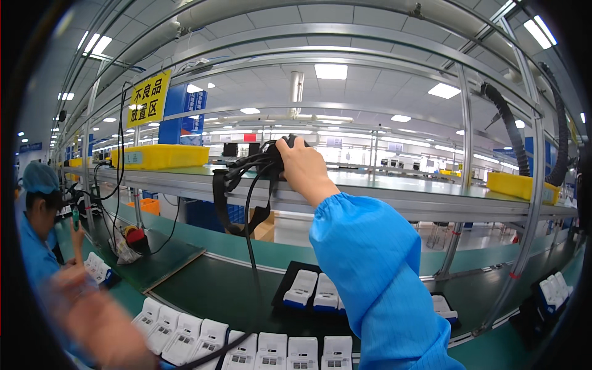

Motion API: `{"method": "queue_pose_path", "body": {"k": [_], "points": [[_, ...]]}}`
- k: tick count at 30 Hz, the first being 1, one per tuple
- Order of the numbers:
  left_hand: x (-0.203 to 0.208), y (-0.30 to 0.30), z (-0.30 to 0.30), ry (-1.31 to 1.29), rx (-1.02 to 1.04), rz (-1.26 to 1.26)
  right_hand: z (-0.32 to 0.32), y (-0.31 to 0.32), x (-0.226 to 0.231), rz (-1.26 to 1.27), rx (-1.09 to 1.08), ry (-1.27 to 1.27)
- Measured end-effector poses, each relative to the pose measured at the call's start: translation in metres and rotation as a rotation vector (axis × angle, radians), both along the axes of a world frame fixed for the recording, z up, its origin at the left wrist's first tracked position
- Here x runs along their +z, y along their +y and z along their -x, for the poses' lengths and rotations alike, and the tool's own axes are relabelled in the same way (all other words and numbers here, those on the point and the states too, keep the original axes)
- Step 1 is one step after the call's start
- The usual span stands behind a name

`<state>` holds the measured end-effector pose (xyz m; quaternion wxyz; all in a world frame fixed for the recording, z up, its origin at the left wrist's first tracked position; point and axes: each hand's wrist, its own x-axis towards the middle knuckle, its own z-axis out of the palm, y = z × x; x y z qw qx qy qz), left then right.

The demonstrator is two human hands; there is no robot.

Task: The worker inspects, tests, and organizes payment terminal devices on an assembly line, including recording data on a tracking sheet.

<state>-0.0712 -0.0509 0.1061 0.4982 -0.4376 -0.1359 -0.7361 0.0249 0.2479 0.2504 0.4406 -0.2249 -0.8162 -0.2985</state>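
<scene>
Holding black cable bundle [266, 160] at shelf [401, 184] | right hand [303, 164]: fingers gripping it | left hand [92, 308]: blurred, can't tell | next likely needs cable slack

"Where's the cable bundle [265, 161]?"

"At the near edge of the shelf [419, 190], right of one bin [159, 158]; another bin [521, 187] sits far right, same shelf."

"And below?"

"On the bench [222, 283], a row of devices [271, 353] in front; behind it, a tray [287, 280]."
</scene>
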Motion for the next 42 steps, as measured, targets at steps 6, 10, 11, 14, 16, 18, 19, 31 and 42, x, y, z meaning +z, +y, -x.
{"method": "queue_pose_path", "body": {"k": [6,10,11,14,16,18,19,31,42], "points": [[0.010,0.168,0.002,-0.933,-1.460,1.095,-0.023,0.022,-0.009,0.065,-0.011,0.062],[0.038,0.218,0.039,-0.409,-1.310,1.284,-0.020,0.032,-0.016,-0.170,0.000,-0.015],[0.059,0.223,0.038,-0.499,-1.128,1.202,-0.022,0.032,-0.017,-0.266,0.009,-0.073],[0.108,0.269,0.078,-0.441,-0.897,0.733,-0.030,0.041,-0.018,-0.325,0.072,-0.050],[0.133,0.277,0.093,-0.605,-0.725,0.719,-0.031,0.039,-0.019,-0.348,0.124,-0.046],[0.136,0.295,0.114,-0.578,-0.544,0.832,-0.030,0.036,-0.023,-0.369,0.206,-0.006],[0.136,0.302,0.124,-0.553,-0.366,0.944,-0.026,0.033,-0.024,-0.374,0.221,-0.009],[0.061,0.218,0.117,-0.287,0.490,0.698,-0.134,-0.039,-0.109,-0.060,0.488,-0.085],[-0.294,0.007,0.236,-0.847,0.460,1.776,-0.261,-0.093,-0.402,2.068,0.213,0.746]]}}
